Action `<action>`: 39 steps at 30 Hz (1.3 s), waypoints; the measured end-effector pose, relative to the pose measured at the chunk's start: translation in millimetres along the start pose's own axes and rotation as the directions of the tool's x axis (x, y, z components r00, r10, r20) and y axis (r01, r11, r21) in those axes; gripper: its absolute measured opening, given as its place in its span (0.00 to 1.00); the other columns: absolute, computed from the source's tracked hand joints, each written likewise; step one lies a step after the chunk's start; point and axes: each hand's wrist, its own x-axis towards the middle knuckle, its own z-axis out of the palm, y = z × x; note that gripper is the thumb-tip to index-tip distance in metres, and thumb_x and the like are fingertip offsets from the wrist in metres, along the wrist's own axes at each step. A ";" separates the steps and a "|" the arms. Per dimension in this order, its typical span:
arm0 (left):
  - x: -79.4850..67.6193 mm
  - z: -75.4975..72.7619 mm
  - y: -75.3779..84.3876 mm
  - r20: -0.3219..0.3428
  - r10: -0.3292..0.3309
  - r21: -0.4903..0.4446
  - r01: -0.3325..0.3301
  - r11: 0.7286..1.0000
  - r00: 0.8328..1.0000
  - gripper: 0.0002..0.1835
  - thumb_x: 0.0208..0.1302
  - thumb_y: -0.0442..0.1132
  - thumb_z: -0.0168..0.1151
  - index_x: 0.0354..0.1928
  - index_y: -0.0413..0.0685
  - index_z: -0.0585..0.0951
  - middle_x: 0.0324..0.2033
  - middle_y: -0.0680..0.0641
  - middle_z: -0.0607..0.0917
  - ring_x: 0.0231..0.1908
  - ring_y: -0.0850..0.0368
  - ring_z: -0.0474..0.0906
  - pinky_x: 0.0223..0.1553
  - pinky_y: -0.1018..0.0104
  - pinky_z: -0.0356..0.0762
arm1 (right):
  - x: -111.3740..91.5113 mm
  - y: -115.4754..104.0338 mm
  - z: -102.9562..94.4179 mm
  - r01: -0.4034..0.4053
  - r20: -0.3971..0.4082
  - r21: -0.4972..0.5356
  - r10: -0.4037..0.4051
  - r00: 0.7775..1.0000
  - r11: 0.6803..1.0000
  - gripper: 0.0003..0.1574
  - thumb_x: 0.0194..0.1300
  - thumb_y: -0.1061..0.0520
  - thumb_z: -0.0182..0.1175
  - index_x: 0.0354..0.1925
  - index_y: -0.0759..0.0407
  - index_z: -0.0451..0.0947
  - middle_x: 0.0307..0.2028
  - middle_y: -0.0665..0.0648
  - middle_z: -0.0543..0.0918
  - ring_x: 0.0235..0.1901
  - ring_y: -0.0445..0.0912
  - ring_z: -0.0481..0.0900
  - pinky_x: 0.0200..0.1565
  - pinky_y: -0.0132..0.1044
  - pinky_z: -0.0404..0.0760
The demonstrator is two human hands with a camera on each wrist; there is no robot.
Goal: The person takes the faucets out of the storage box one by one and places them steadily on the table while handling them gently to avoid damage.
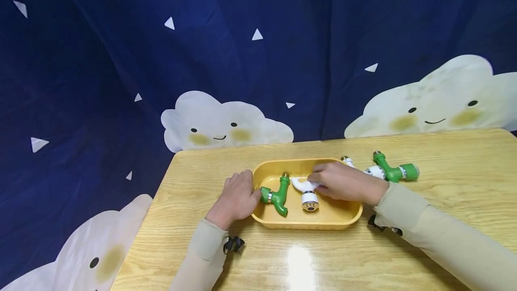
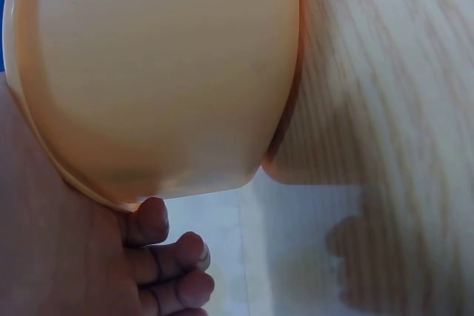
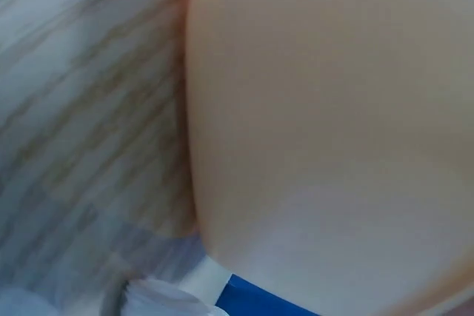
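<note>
On the left side, a big dark blue cloth (image 1: 97, 57) hangs behind the wooden table (image 1: 181, 192), and a white cloud (image 1: 109, 237) with a spot on its cheek shows on it. Next comes the left sleeve (image 1: 206, 246), which is a pale sandy colour, with a little black thing (image 1: 234, 244) by its cuff. The left hand (image 1: 236, 196) holds the left end of the yellow tray (image 1: 307, 225), with its thumb at the rim, just beside a green knob.

That knob is on the green tap (image 1: 278, 197), which lies inside the tray, in the left part. Its shiny screw end points to the far side and its spout points to the near side. Near the middle of the tray is the white tap (image 1: 308, 192), with its ridged knob toward the near side. The right hand (image 1: 343, 181) reaches in over the right end and pinches this tap by its far part.

Past the right hand, outside the tray, white tap parts (image 1: 375, 172) peek out, partly hidden. Right by them, the second green tap (image 1: 391, 173) lies on the table. The right sleeve (image 1: 428, 223) is sandy too.
</note>
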 end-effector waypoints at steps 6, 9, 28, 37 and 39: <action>-0.2 0.1 0.1 -0.003 0.003 0.005 -0.003 1.000 1.000 0.10 0.67 0.47 0.52 0.35 0.49 0.68 0.29 0.48 0.68 0.32 0.51 0.63 0.39 0.61 0.58 | -1.1 -1.4 -7.7 -0.005 0.014 0.014 0.005 1.000 1.000 0.08 0.61 0.63 0.71 0.41 0.59 0.86 0.32 0.52 0.84 0.29 0.38 0.76 0.34 0.34 0.81; -0.3 0.2 0.2 -0.002 0.001 0.005 -0.001 1.000 1.000 0.11 0.68 0.48 0.52 0.35 0.49 0.68 0.29 0.48 0.68 0.32 0.51 0.63 0.39 0.61 0.59 | -2.0 -2.7 -11.0 -0.016 0.022 0.010 0.016 1.000 1.000 0.09 0.62 0.63 0.71 0.43 0.60 0.86 0.33 0.52 0.84 0.29 0.38 0.76 0.34 0.33 0.81; 0.2 3.2 -0.2 -0.008 0.003 0.000 -0.003 1.000 1.000 0.10 0.66 0.45 0.53 0.34 0.47 0.68 0.28 0.48 0.68 0.31 0.50 0.63 0.38 0.61 0.58 | -11.0 -2.9 -23.3 -0.040 -0.015 -0.029 0.039 0.999 0.999 0.14 0.60 0.62 0.73 0.46 0.61 0.88 0.37 0.54 0.88 0.33 0.41 0.82 0.38 0.35 0.86; -1.2 2.3 -0.3 -0.017 0.009 -0.003 -0.010 1.000 1.000 0.10 0.66 0.47 0.53 0.34 0.48 0.68 0.29 0.48 0.69 0.32 0.51 0.64 0.39 0.60 0.59 | -15.8 -3.4 -33.3 -0.051 -0.027 -0.025 0.051 0.998 0.998 0.14 0.59 0.63 0.73 0.46 0.61 0.88 0.39 0.56 0.89 0.35 0.44 0.85 0.40 0.36 0.87; -1.5 1.9 -0.4 -0.018 0.008 -0.004 -0.008 1.000 1.000 0.10 0.66 0.47 0.53 0.34 0.49 0.68 0.28 0.48 0.69 0.32 0.51 0.64 0.39 0.61 0.59 | -16.7 -3.3 -35.0 -0.046 -0.036 -0.029 0.045 0.998 0.999 0.15 0.59 0.63 0.73 0.46 0.61 0.88 0.39 0.56 0.89 0.36 0.44 0.86 0.40 0.37 0.87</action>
